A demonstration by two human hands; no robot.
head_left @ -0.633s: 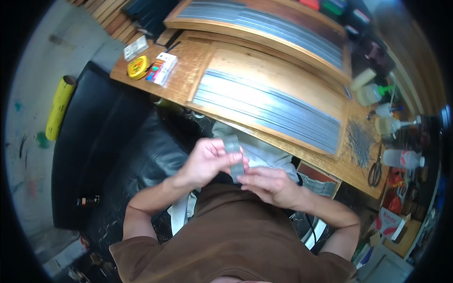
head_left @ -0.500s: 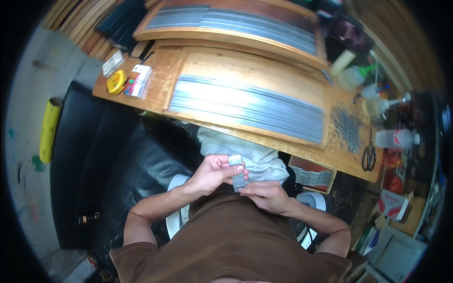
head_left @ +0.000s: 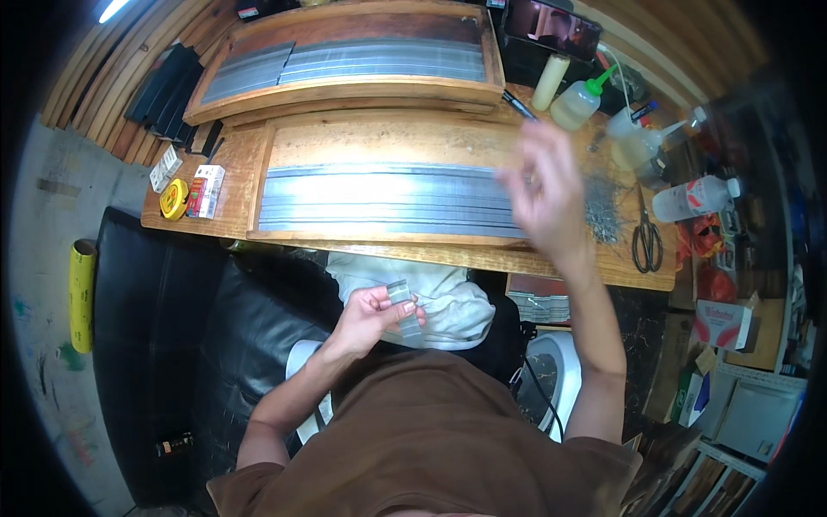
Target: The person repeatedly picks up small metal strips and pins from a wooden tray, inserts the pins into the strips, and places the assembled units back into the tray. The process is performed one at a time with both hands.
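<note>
Over my lap, my left hand point(head_left: 366, 323) is closed round a short grey metal strip piece point(head_left: 399, 295), flat and stepped along its length, with the thumb laid across it. My right hand point(head_left: 551, 198) is raised above the right end of a shallow wooden tray point(head_left: 345, 129). Motion blurs its fingers, so whether they hold anything does not show. Long shiny grey strips point(head_left: 370, 198) lie side by side in the tray, their right ends hidden by that hand. Close to its right side is a heap of thin metal bits point(head_left: 603, 215).
Behind stands a second wooden tray point(head_left: 362, 90) of strips. Black scissors point(head_left: 646, 241), a bottle with a green nozzle point(head_left: 575, 105) and a clear bottle point(head_left: 689, 200) stand or lie at right. A yellow tape measure point(head_left: 174, 199) is at left; a light cloth point(head_left: 448, 302) covers my lap.
My right hand has left the metal piece and risen up and right to the tray's right end. My left hand keeps hold of the piece. The whole view has shifted and turned.
</note>
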